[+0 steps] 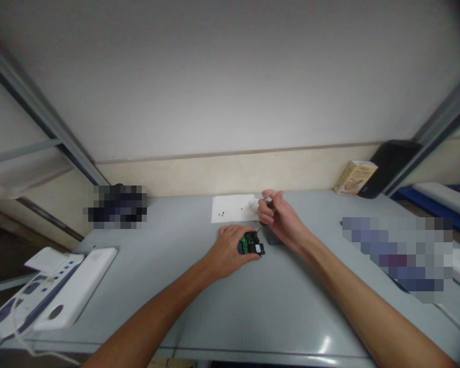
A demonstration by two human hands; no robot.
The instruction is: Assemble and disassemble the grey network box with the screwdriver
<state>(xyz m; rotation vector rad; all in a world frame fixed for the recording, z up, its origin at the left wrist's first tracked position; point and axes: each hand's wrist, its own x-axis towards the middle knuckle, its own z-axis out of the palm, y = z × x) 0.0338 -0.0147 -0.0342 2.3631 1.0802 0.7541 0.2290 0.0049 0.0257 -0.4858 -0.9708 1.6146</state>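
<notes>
Near the middle of the grey table, my left hand (233, 251) is wrapped round a small black device (256, 248) with a green circuit board showing. My right hand (275, 209) is closed round a dark, slim tool, mostly hidden by the fingers, whose thin tip points down at the device. Behind the hands lies a white sheet (232, 208) with several tiny dark screws (221, 213) on it. A dark flat piece (274, 239) rests on the table under my right hand.
At the left of the table (145, 317) are a white power strip (42, 294) and a long white case (80, 289). A yellow box (354, 178) and a black object (393, 166) stand at the back right. Blurred-out items lie at both sides.
</notes>
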